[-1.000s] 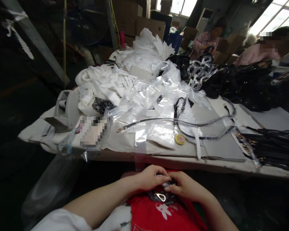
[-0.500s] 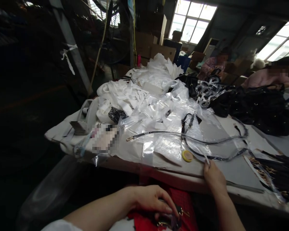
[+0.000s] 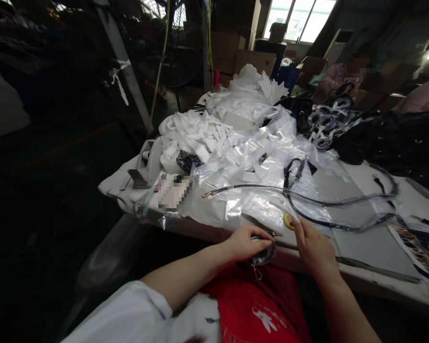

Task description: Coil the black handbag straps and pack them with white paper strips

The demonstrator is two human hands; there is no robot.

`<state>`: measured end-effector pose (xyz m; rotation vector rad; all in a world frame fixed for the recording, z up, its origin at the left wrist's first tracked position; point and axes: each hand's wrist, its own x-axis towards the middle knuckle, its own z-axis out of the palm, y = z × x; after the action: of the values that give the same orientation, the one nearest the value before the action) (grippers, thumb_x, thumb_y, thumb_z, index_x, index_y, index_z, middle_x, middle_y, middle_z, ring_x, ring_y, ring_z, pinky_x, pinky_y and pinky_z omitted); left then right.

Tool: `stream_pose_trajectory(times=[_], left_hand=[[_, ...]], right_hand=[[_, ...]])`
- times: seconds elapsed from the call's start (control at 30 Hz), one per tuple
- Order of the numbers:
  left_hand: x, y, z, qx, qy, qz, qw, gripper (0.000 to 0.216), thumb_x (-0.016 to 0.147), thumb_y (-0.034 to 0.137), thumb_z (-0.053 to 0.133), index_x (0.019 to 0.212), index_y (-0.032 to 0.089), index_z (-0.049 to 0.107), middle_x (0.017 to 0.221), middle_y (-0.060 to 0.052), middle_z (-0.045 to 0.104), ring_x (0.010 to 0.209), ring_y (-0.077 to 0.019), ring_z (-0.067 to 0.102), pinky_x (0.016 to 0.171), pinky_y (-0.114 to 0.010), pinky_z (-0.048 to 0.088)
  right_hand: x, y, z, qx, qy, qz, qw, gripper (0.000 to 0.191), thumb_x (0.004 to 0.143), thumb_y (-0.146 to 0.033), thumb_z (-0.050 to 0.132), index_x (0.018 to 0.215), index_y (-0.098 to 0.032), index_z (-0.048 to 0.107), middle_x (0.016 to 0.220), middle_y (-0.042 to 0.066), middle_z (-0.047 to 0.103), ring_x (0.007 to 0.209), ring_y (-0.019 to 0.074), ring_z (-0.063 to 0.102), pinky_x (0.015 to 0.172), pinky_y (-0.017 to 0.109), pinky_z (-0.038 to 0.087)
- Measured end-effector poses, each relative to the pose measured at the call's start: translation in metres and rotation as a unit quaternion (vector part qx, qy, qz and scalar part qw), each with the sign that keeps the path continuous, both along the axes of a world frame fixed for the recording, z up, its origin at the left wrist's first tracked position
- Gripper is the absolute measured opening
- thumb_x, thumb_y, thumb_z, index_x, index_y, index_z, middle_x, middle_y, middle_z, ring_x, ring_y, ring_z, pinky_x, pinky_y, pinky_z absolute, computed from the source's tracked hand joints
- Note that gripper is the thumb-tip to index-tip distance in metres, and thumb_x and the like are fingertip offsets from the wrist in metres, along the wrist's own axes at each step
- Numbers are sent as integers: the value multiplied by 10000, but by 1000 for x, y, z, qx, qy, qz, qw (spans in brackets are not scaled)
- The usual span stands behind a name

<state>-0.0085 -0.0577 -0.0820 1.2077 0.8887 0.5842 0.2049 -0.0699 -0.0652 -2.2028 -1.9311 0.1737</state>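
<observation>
Left hand [image 3: 249, 243] clasps the coil [image 3: 264, 257] at the bench [image 3: 111, 185] edge, probably to stop it springing open, right hand [image 3: 315, 245] in a narrow grip on the white strip [image 3: 282, 207] beside the yellow disc [image 3: 288, 221]

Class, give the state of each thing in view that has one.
Left hand: curled around the coiled strap
Coiled strap: wound up
Gold clasp: dangling below the coil
Right hand: pinching a white strip
Black strap: uncoiled, spread across the table
Plastic bags: heaped loosely
Yellow disc: partly hidden by right hand
</observation>
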Motion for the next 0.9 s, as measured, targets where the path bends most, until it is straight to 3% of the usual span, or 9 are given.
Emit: stream_pose_trajectory(times=[0.1, 0.2, 0.3, 0.37, 0.5, 0.67, 0.9], left_hand=[[4, -10, -6, -15, -5, -16, 1000, 359, 732, 319, 680, 983, 71, 745, 935, -127, 724, 850, -217, 653, 804, -297, 500], [1, -20, -9, -19, -7, -17, 1000, 334, 741, 281, 671, 986, 65, 743, 958, -135, 724, 876, -223, 666, 838, -301, 502], [-8, -29, -10, -29, -8, -11, 999, 306, 752, 262, 666, 975, 69, 745, 963, -124, 726, 895, -217, 672, 844, -287, 506], [-15, -35, -12, -41, 5, -3, 999, 303, 756, 273, 672, 972, 73, 746, 957, -118, 728, 894, -216, 676, 831, -280, 512], [-20, -43, -21, -52, 17, -12, 998, 297, 770, 286, 664, 992, 105, 744, 963, -97, 730, 911, -211, 677, 826, -273, 514], [-22, -43, -25, -49, 11, -21, 998, 307, 775, 288, 657, 1011, 110, 739, 984, -94, 727, 914, -210, 678, 831, -275, 510], [-23, -41, -23, -67, 11, -22, 997, 311, 774, 276, 653, 1006, 87, 739, 997, -116, 722, 941, -222, 672, 861, -280, 505]], right_hand=[[-21, 29, -11, 67, -118, 53, 989, 413, 1002, -404, 291, 1139, -167, 600, 945, 114, 644, 781, 217, 586, 659, 307, 361], [-36, 49, -35, 75, -129, 125, 981, 385, 962, -365, 436, 1245, -134, 559, 1004, 125, 630, 904, 235, 564, 783, 316, 396], [-40, 52, -50, 92, -121, 130, 980, 408, 954, -323, 446, 1284, -101, 531, 1130, 154, 599, 1000, 261, 526, 868, 347, 389], [-39, 51, -51, 102, -111, 133, 980, 389, 966, -333, 423, 1260, -121, 562, 1134, 142, 602, 989, 257, 523, 852, 341, 389], [-34, 51, -50, 85, -94, 173, 977, 331, 980, -341, 408, 1034, -181, 692, 954, 77, 662, 856, 207, 570, 739, 290, 388], [-35, 51, -53, 91, -89, 176, 976, 350, 987, -338, 403, 1170, -168, 649, 1041, 86, 670, 874, 193, 589, 743, 284, 384], [-39, 50, -50, 47, -98, 188, 976, 293, 970, -332, 460, 1068, -210, 707, 978, 50, 686, 890, 194, 575, 714, 288, 363]])
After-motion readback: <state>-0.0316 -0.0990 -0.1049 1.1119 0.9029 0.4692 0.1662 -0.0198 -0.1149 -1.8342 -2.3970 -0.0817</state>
